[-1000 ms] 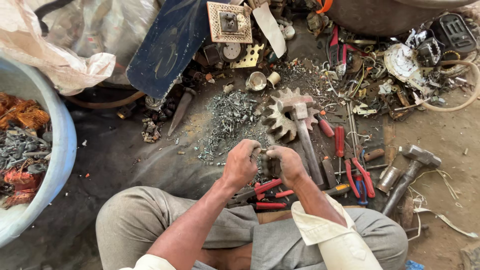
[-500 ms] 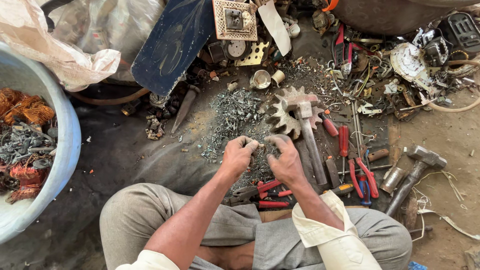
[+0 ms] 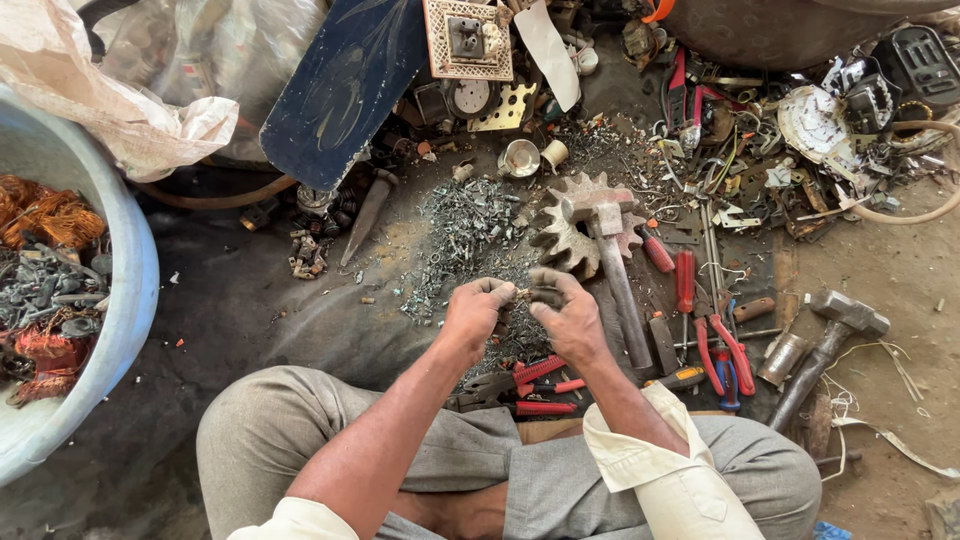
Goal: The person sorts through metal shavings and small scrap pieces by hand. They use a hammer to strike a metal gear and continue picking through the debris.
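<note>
Sitting cross-legged on the ground, I hold a small dark metal part (image 3: 522, 296) between both hands. My left hand (image 3: 474, 312) pinches it from the left and my right hand (image 3: 568, 316) grips it from the right; most of the part is hidden by my fingers. Just beyond my hands lies a pile of small grey metal scraps (image 3: 468, 232). A large toothed gear (image 3: 562, 238) sits to the right of the pile, with a hammer (image 3: 612, 268) resting across it.
Red-handled pliers (image 3: 520, 380) lie by my knees, and screwdrivers and cutters (image 3: 722, 346) to the right. A second hammer (image 3: 828, 342) lies further right. A blue tub (image 3: 130, 290) of copper windings stands at the left, and a dark blue fan blade (image 3: 338, 92) at the top.
My hands have stayed together on the small part, shifting slightly up and towards the scrap pile. My fingers have turned a little around the part.
</note>
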